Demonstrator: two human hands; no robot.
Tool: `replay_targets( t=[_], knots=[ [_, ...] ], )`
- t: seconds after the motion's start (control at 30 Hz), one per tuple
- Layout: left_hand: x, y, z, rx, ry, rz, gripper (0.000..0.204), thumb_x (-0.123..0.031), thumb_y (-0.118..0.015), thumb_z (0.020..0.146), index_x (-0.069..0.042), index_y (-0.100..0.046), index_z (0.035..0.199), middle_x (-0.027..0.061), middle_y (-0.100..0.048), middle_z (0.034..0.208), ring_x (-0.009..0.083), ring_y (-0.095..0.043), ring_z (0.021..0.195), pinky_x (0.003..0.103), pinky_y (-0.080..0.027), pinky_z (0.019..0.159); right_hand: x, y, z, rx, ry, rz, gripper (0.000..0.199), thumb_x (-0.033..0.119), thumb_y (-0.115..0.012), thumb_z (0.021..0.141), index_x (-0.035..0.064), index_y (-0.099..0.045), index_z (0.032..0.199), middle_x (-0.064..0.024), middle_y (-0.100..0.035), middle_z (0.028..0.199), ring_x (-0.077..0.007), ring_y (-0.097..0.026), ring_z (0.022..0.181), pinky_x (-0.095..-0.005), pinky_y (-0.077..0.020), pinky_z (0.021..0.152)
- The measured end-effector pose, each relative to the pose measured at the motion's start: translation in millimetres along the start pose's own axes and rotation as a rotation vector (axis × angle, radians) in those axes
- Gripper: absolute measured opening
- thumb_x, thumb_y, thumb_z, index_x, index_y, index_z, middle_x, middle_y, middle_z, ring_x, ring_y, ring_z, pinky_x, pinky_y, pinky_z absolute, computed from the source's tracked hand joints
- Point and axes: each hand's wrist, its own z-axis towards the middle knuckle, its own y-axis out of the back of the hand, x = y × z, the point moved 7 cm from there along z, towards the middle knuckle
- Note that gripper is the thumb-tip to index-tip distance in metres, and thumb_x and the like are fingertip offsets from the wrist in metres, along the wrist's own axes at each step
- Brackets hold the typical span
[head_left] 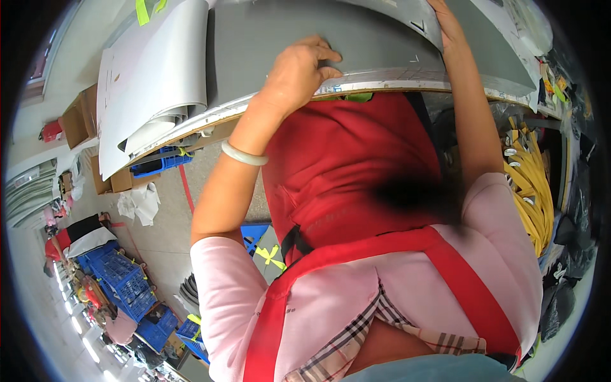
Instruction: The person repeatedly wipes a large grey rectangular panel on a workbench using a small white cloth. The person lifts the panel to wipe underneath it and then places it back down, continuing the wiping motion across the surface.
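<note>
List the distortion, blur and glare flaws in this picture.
In the head view, the worktable's front edge bows with fisheye distortion; black fills the corners; a soft, dark smudge obscures part of the red apron; the lamps at lower left glare white; the left hand is clearly lit.

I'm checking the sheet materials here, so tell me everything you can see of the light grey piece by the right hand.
The light grey piece looks thin and sheet-like, with a curved lower edge and a black angled mark near its right end. It lies over the dark grey sheet, cut off by the picture's top. The right hand is at its right end; whether it grips is unclear.
</note>
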Motion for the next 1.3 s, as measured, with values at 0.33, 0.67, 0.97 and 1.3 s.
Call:
replay_targets(
  t=[0.33, 0.67, 0.97, 1.3],
  knots=[
    [-29.7, -14.8, 4.6, -0.020, -0.211, 0.266, 0.035, -0.005, -0.066, 0.084, -0.006, -0.070, 0.119, 0.0139, -0.067, 0.116, 0.0368, -0.062, 0.114, 0.045, -0.052, 0.097, -2.3, 8.2, -4.5, -0.017, 0.024, -0.146, 0.034, 0.024, -0.065, 0.102, 0.0069, -0.061, 0.130, -0.0064, -0.071, 0.117, -0.0186, -0.070, 0.102, -0.0341, -0.0580, 0.091],
    [-74.1, -127.5, 117.9, -0.003, -0.251, 0.380, 0.023, -0.014, -0.062, 0.086, -0.003, -0.071, 0.105, 0.0206, -0.072, 0.095, 0.0382, -0.069, 0.088, 0.046, -0.055, 0.081, 36.6, -18.5, -36.1, 0.018, 0.235, -0.069, 0.026, 0.018, -0.067, 0.099, 0.0061, -0.063, 0.122, -0.0038, -0.070, 0.105, -0.0152, -0.066, 0.091, -0.0304, -0.0552, 0.084],
    [-8.5, -82.3, 119.3, -0.278, -0.028, 0.079, 0.026, -0.017, -0.056, 0.093, 0.004, -0.069, 0.101, 0.0243, -0.072, 0.091, 0.0390, -0.067, 0.083, 0.047, -0.053, 0.078, 56.2, -4.8, -78.5, -0.178, 0.381, -0.546, 0.027, 0.023, -0.072, 0.097, 0.0062, -0.068, 0.117, 0.0005, -0.065, 0.111, -0.0099, -0.057, 0.104, -0.0268, -0.0439, 0.096],
    [211.4, 280.9, -34.1, -1.046, 0.638, -0.089, 0.028, -0.019, -0.053, 0.099, 0.002, -0.071, 0.095, 0.0207, -0.070, 0.083, 0.0300, -0.064, 0.074, 0.042, -0.050, 0.072, 40.5, 82.6, -72.4, -0.332, 0.149, -0.259, 0.062, 0.038, -0.061, 0.104, 0.0037, -0.043, 0.152, -0.0112, -0.054, 0.147, -0.0246, -0.055, 0.132, -0.0375, -0.0417, 0.114]
  ],
)
